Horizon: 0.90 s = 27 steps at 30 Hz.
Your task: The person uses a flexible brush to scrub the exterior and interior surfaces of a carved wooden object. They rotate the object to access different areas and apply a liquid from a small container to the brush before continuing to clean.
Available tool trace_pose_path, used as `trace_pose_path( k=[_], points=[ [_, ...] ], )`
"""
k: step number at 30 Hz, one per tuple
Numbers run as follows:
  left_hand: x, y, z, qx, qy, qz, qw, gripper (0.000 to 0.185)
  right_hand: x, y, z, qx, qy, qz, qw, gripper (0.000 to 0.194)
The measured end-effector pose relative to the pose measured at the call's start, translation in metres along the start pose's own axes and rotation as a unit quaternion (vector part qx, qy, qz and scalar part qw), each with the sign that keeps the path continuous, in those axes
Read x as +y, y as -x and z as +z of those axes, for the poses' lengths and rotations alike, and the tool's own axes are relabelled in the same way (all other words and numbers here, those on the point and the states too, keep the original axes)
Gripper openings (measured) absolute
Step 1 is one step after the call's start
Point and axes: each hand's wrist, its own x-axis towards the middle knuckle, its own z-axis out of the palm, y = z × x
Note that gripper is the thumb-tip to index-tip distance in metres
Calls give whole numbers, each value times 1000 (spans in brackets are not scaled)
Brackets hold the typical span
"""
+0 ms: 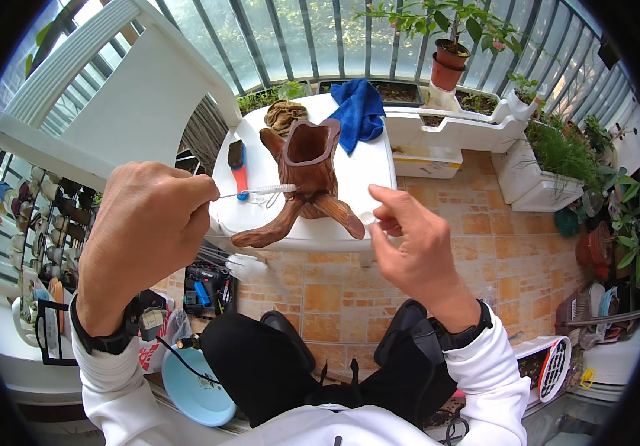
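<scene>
My left hand (149,214) pinches the thin wire handle of a white-bristled tube brush (276,189). Its bristle end reaches the side of a brown tree-stump-shaped pot (310,177). The pot has a hollow top facing up and root-like or branch-like arms spreading towards me. It rests on a white plastic seat (361,167). To the right of the pot, my right hand (414,242) hovers by the seat's edge with thumb and forefinger apart, apparently holding nothing. A red and blue handled scrub brush (238,170) with dark bristles lies left of the pot.
Behind the pot lie a crumpled brown cloth (285,116) and a blue cloth (358,114). A white chair back (136,89) rises at left. Planters (465,125) line the railing. On the floor are an open tool case (208,287) and, by my leg, a light-blue basin (197,390).
</scene>
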Motion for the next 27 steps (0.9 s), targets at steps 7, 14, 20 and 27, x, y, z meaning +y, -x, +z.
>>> trace_pose_path(
  k=[7,14,20,27],
  points=[
    [-11,13,14,50,94,3,994,13,28,6,-26,12,37,98,994,45],
    [-18,31,18,91,245,-140,955,9,3,0,-36,71,47,72,994,31],
    [35,64,49,227,569,-315,725,7,-55,18,-30,59,-53,17,997,20],
    [112,54,101,308,733,-312,520,8,-86,43,12,-35,-178,79,980,34]
  ],
)
